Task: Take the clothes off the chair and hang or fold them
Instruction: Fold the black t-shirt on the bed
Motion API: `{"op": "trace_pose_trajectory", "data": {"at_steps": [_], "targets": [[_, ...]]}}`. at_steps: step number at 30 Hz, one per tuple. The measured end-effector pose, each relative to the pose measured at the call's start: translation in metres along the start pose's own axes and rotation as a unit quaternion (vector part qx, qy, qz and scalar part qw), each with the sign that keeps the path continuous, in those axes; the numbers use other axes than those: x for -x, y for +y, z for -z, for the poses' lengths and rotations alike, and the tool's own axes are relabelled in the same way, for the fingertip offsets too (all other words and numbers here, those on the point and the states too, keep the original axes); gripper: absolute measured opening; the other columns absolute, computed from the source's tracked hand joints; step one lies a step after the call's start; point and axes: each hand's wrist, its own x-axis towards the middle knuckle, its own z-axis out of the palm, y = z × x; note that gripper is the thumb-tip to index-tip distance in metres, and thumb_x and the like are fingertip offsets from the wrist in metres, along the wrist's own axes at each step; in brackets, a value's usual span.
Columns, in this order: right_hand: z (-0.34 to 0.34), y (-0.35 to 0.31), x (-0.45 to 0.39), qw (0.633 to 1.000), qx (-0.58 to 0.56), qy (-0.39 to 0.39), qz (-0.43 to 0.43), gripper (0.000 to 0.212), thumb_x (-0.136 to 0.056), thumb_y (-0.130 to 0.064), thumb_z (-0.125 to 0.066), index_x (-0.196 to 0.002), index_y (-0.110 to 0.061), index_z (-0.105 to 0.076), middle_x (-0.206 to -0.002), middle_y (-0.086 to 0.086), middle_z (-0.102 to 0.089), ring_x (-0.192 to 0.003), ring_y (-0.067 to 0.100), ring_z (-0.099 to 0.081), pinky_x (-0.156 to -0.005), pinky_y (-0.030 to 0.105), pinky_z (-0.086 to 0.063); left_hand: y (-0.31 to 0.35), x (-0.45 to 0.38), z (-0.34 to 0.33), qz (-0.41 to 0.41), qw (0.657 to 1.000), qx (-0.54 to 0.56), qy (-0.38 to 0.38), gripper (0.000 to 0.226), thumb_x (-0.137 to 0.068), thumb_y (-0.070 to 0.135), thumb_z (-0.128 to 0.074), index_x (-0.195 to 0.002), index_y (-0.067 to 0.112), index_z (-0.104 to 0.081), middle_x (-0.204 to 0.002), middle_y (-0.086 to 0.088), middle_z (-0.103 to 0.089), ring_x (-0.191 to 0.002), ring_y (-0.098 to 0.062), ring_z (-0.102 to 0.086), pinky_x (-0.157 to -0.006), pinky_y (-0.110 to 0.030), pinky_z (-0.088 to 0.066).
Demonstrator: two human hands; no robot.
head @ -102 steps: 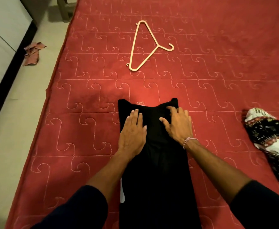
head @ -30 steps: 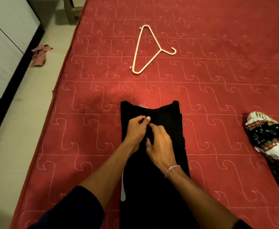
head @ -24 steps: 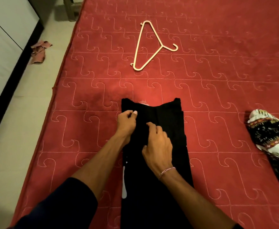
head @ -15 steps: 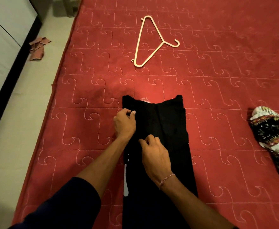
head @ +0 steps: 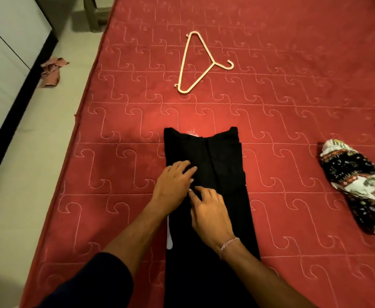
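Garment: black trousers [head: 206,196] are lying lengthwise on the red mattress [head: 293,107], waistband pointing away from the person, legs running out of view at the bottom edge
Left hand: the left hand [head: 173,187] is resting flat on the left side of the cloth, fingers nearly straight and spread, pressing rather than gripping
Right hand: the right hand [head: 211,212] is lying just below it with fingers bent toward the cloth; whether it is pinching a fold or only touching is not clear
Step in hand: probably smoothing or lining up the layers before a fold
Risk, layers: the two halves are sitting slightly off at the right edge, so folding now is likely carrying a crooked seam through
Risk, slip: pressing only the left side is leaving the right side free to drag or bunch
Risk, hanger: the hanger [head: 201,63] is lying well beyond the waistband, so a long reach is likely disturbing the cloth
Nearby: a patterned cloth [head: 359,185] is lying well apart to the right
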Motion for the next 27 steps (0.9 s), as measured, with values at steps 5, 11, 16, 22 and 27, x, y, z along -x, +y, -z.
{"op": "trace_pose_trajectory", "data": {"at_steps": [5, 11, 16, 22, 27], "targets": [[0.009, 0.004, 0.038, 0.997, -0.068, 0.004, -0.036, 0.038, -0.097, -0.021, -0.055, -0.134, -0.013, -0.062, -0.139, 0.010, -0.058, -0.128, 0.024, -0.054, -0.109, 0.038, -0.045, 0.025, 0.031, 0.022, 0.022, 0.997, 0.013, -0.078, 0.057, -0.100, 0.035, -0.053, -0.152, 0.019, -0.036, -0.160, -0.009, -0.029, -0.148, -0.026, -0.024, -0.120, -0.037, -0.025], [0.013, 0.004, 0.116, 0.995, -0.058, -0.074, -0.042, 0.050, -0.105, -0.032, -0.042, -0.154, -0.021, -0.037, -0.164, 0.012, -0.021, -0.153, 0.029, -0.016, -0.123, 0.042, -0.014, 0.071, 0.106, 0.034, 0.004, 0.988, -0.002, -0.154, 0.052, -0.105, 0.033, -0.041, -0.155, 0.025, -0.030, -0.165, -0.006, -0.017, -0.150, -0.025, -0.017, -0.121, -0.041, -0.022], [-0.005, -0.007, 0.192, 0.987, -0.059, -0.145, -0.027, 0.065, -0.099, -0.045, -0.008, -0.160, -0.022, -0.015, -0.167, 0.005, 0.002, -0.154, 0.026, 0.008, -0.120, 0.047, 0.003, 0.111, 0.173, 0.026, 0.014, 0.982, 0.010, -0.190, 0.055, -0.106, 0.030, -0.036, -0.158, 0.021, -0.020, -0.167, -0.004, -0.007, -0.153, -0.023, -0.006, -0.123, -0.042, -0.015], [-0.011, -0.018, 0.273, 0.972, -0.182, -0.147, 0.007, 0.056, -0.108, -0.025, -0.029, -0.160, -0.015, -0.011, -0.162, -0.010, 0.003, -0.151, 0.006, 0.009, -0.122, 0.021, 0.010, 0.161, 0.252, 0.021, 0.014, 0.977, 0.003, -0.213, 0.063, -0.103, 0.015, -0.041, -0.159, 0.016, -0.011, -0.167, -0.001, 0.000, -0.154, -0.020, 0.004, -0.123, -0.043, -0.003], [-0.003, -0.019, 0.319, 0.936, -0.341, -0.084, -0.034, 0.038, -0.101, -0.013, -0.048, -0.137, -0.017, -0.059, -0.140, -0.006, -0.060, -0.127, 0.008, -0.055, -0.112, 0.022, -0.036, 0.209, 0.311, 0.023, 0.097, 0.938, 0.291, -0.160, 0.056, -0.095, -0.002, -0.043, -0.149, 0.011, -0.042, -0.156, -0.004, -0.039, -0.148, -0.018, -0.030, -0.122, -0.031, -0.011]]}}
